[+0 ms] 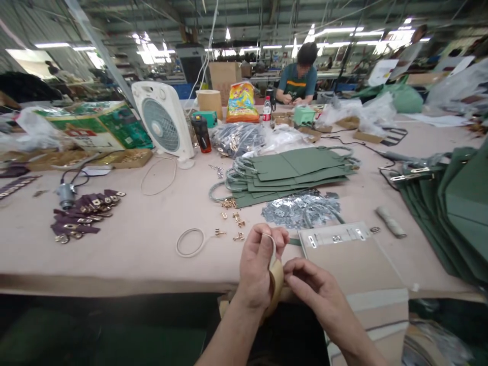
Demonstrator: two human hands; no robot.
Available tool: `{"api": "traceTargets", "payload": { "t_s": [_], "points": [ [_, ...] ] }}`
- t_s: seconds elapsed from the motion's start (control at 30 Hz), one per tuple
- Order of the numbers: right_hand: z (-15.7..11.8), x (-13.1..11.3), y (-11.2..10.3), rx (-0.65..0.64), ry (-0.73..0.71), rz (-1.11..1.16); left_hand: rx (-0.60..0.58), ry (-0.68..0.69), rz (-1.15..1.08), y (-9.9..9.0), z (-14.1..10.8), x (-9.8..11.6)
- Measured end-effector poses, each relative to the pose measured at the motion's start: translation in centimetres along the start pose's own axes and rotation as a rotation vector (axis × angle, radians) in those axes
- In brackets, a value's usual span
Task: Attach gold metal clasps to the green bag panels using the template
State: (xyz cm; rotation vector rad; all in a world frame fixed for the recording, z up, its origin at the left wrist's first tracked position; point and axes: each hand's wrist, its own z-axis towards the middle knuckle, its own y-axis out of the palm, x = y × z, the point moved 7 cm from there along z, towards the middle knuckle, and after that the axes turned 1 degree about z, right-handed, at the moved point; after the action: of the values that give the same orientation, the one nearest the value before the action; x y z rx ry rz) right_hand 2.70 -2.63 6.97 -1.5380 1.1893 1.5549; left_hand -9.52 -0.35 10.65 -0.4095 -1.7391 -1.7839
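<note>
At lower centre, I had my left grip (256, 267) upright, closed around a tape roll (278, 282), right grip (318, 287) half-open beside it.

The tape roll (279, 277) looks smooth and papery, with a faint sheen. At twelve o'clock from it lie shiny grey metal plates (285, 211), then matt green panels (301, 165), leathery-looking. At eleven, the hooks (238, 221) are glossy gold metal and the fan (162, 122) smooth white plastic. At ten, the purple straps (70, 219) look dull and cloth-like. The table cover (137, 244) is matt fabric; the board (346, 267) at three resembles cardboard.
</note>
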Motion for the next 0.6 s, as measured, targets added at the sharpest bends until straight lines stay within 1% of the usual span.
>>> {"api": "traceTargets", "payload": {
  "t_s": [0.07,0.17,0.3,0.37,0.47,0.6],
  "points": [
    [0.2,-0.1,0.1,-0.013,-0.019,0.02,-0.024,0.025,0.03,0.3,0.3,0.1],
    [0.5,-0.2,0.2,-0.014,-0.044,-0.001,-0.056,0.046,0.082,0.3,0.4,-0.5],
    [0.6,0.2,0.2,-0.02,-0.057,0.053,-0.035,0.011,-0.008,0.3,0.7,-1.0],
    [0.5,1.0,0.3,-0.037,-0.027,0.097,-0.015,-0.023,-0.075,0.4,1.0,-0.8],
    [0.4,2.9,0.6,-0.077,0.024,0.097,0.022,-0.05,-0.135,0.6,1.8,0.3],
    [0.5,6.0,1.6,-0.151,0.069,0.081,0.079,-0.028,-0.174,0.2,2.6,2.1]
  ]
}}
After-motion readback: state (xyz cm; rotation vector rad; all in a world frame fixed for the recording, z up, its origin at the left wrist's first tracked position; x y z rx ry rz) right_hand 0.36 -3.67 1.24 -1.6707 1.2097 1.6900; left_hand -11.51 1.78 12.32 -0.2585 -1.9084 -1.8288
